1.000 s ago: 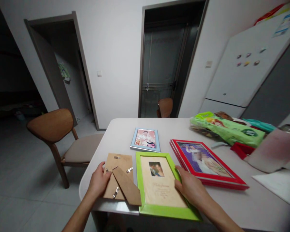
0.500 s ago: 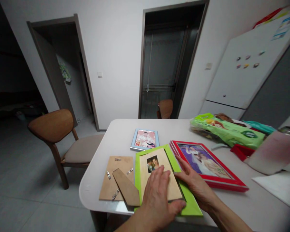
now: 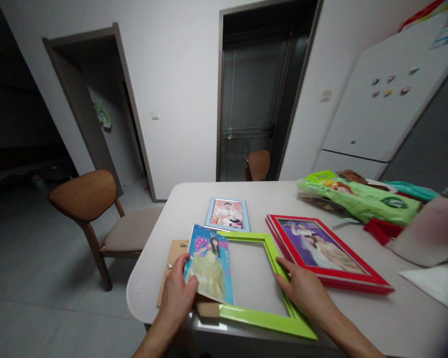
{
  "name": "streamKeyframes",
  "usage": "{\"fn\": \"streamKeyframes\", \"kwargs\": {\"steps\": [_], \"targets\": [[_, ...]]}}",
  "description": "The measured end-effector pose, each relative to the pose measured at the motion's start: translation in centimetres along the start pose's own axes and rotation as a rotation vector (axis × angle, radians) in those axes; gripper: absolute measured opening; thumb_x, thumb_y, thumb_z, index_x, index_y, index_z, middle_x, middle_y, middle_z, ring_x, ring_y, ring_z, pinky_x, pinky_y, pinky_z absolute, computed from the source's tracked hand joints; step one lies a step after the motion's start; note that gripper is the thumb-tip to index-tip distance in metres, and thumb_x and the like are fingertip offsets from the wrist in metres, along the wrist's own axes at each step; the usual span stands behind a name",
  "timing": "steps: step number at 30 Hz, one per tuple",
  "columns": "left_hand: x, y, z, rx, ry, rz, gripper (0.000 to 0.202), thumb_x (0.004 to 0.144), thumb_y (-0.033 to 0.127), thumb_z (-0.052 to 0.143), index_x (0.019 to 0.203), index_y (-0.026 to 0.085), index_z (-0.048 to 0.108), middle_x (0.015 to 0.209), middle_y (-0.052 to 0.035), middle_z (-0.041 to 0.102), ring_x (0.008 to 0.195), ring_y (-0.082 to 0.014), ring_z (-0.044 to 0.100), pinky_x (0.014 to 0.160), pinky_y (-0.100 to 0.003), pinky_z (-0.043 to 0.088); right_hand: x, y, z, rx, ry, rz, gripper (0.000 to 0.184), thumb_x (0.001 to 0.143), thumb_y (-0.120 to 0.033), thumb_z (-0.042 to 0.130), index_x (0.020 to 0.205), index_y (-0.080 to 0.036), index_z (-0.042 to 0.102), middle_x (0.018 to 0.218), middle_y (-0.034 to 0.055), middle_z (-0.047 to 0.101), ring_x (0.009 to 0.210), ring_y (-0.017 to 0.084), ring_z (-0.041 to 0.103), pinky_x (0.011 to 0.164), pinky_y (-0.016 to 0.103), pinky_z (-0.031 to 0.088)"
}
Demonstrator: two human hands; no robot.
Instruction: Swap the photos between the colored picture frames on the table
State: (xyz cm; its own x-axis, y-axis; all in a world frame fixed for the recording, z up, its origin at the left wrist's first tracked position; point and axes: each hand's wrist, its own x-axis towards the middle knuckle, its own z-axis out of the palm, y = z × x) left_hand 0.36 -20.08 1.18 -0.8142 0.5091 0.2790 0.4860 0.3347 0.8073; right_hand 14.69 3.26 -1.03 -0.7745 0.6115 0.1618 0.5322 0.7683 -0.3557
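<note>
My left hand (image 3: 179,286) grips the left edge of a photo print (image 3: 209,266) showing a figure in a pale yellow dress on blue. The print lies tilted across the left side of a lime green picture frame (image 3: 259,320), whose opening shows the white table beneath. My right hand (image 3: 306,286) holds the frame's right side, thumb and fingers at its inner and outer edges. Partly covered by the print and my left hand is the brown backing board (image 3: 167,276) with metal clips; its stand leg (image 3: 208,309) sticks out below.
Just behind stands a light blue framed photo (image 3: 227,214). Right of the green frame lies a stack of red picture frames (image 3: 321,248). Farther right are a green package (image 3: 366,199), a red object (image 3: 383,232) and a pinkish container (image 3: 425,231). A wooden chair (image 3: 85,196) is at left.
My left hand has moved left with the print, which now shows its picture side instead of its pale back. The green frame's opening is uncovered. My right hand stays at the frame's right side.
</note>
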Motion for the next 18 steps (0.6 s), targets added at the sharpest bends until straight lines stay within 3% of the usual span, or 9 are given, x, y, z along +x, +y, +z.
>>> {"fn": "streamKeyframes", "kwargs": {"steps": [3, 8, 18], "targets": [[-0.7, -1.2, 0.0, 0.207, -0.101, -0.004, 0.039, 0.067, 0.016, 0.042, 0.106, 0.015, 0.045, 0.104, -0.0078, 0.054, 0.096, -0.0214, 0.05, 0.085, -0.036, 0.038, -0.2, -0.1, 0.4, -0.098, -0.006, -0.018, 0.037, 0.075, -0.024, 0.04, 0.108, -0.01, 0.051, 0.095, 0.0144, 0.062, 0.083, 0.023, 0.059, 0.069, 0.03, 0.042], [-1.2, -0.7, 0.2, 0.547, -0.104, 0.125, 0.04, 0.07, 0.022, 0.042, 0.108, 0.013, 0.047, 0.104, -0.0105, 0.055, 0.099, -0.0247, 0.047, 0.088, -0.04, 0.033, -0.3, -0.4, 0.6, -0.178, -0.036, -0.038, 0.031, 0.077, -0.023, 0.037, 0.101, -0.012, 0.052, 0.092, 0.0152, 0.062, 0.082, 0.023, 0.059, 0.065, 0.03, 0.042], [-1.3, -1.2, -0.1, 0.552, -0.101, 0.19, 0.038, 0.071, 0.021, 0.043, 0.108, 0.013, 0.046, 0.105, -0.0107, 0.053, 0.1, -0.0243, 0.045, 0.087, -0.041, 0.035, -0.1, -0.9, 0.5, -0.209, -0.01, -0.059, 0.03, 0.078, -0.019, 0.036, 0.102, -0.012, 0.052, 0.093, 0.0148, 0.058, 0.084, 0.022, 0.056, 0.067, 0.031, 0.043]]}}
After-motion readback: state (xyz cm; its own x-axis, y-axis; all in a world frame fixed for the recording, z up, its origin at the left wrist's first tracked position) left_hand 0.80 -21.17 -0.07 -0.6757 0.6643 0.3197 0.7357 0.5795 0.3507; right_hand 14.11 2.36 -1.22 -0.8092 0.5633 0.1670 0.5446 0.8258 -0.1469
